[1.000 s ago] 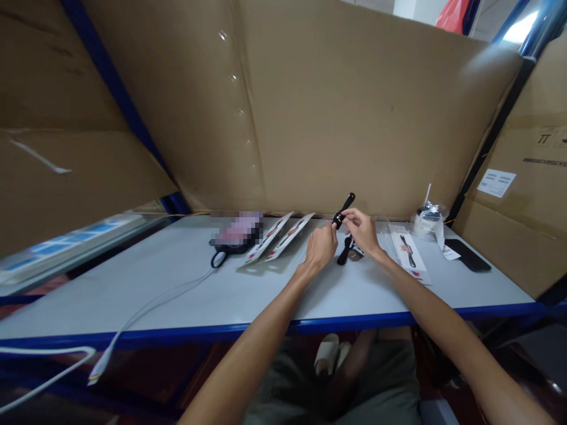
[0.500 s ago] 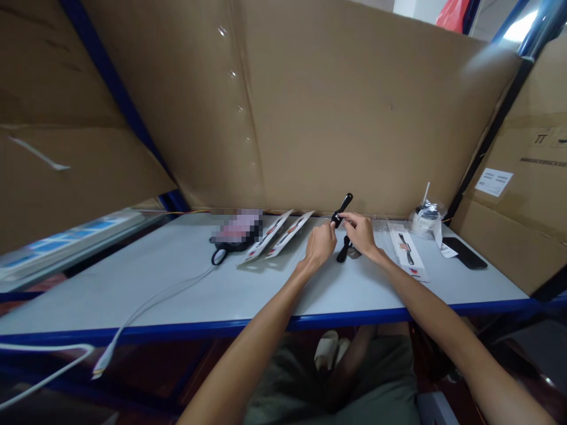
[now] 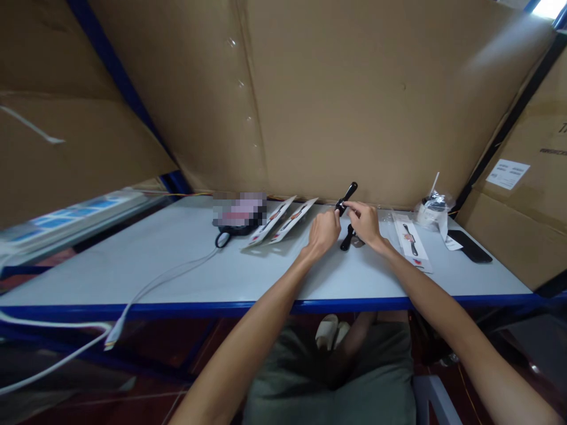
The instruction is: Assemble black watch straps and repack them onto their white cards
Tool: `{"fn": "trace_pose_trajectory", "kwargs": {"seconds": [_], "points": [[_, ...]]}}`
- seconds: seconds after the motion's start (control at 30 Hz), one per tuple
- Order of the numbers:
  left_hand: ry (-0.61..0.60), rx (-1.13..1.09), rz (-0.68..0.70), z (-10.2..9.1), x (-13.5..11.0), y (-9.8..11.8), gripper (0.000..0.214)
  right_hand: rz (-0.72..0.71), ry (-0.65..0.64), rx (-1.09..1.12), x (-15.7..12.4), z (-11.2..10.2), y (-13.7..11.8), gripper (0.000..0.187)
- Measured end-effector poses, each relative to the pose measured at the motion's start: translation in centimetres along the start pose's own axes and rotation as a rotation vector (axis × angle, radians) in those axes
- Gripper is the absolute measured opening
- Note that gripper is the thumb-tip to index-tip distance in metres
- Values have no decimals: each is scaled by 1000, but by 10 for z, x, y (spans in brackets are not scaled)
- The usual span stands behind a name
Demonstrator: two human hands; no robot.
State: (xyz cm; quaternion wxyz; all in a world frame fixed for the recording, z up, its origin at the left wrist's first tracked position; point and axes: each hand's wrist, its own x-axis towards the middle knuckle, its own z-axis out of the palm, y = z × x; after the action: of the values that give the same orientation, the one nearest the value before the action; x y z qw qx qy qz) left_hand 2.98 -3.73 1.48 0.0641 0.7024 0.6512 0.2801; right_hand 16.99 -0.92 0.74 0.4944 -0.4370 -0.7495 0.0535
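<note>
My left hand (image 3: pixel 324 231) is closed round one end of a black spokeshave (image 3: pixel 351 190), which is tilted with its free handle pointing up and away. My right hand (image 3: pixel 365 223) has its fingertips pinched at the metal middle of the same tool; the small part under them is too small to make out. Below the right hand, a second black handle (image 3: pixel 346 241) lies on the table, apparently of another spokeshave, its other end hidden by that hand. To the right is a flat white package (image 3: pixel 413 242) with a picture of such a tool.
Two white picture cards (image 3: pixel 293 221) lean at the left, beside a dark device (image 3: pixel 239 227) with a blurred screen. A white cable (image 3: pixel 163 277) runs over the front edge. At the right lie a black phone (image 3: pixel 470 247) and a plastic-wrapped cup (image 3: pixel 432 211). Cardboard (image 3: pixel 336 106) walls the back.
The camera view has tipped down and shifted slightly. Both hands stay on the spokeshave, with the right fingertips still at its middle.
</note>
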Motion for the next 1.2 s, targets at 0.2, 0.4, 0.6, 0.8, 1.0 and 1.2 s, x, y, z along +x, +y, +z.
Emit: {"fn": "trace_pose_trajectory", "kwargs": {"seconds": [0.2,0.4,0.6,0.8,1.0,1.2], "points": [[-6,11,-32,-1,-1,0,51,-17,-18,2,0,1,2,39],[-24,33,-5,-2,-2,1,51,14,-3,-24,0,0,3,41],[-12,33,-6,-2,-4,0,51,-3,-50,11,-1,1,-1,38],[-28,46,-21,-1,-2,0,50,43,-17,-23,0,1,0,42],[-16,54,-22,1,-2,-1,52,17,-46,-43,-1,4,2,35],[-17,52,-32,-1,-3,1,51,60,-10,-40,0,4,4,41]]}}
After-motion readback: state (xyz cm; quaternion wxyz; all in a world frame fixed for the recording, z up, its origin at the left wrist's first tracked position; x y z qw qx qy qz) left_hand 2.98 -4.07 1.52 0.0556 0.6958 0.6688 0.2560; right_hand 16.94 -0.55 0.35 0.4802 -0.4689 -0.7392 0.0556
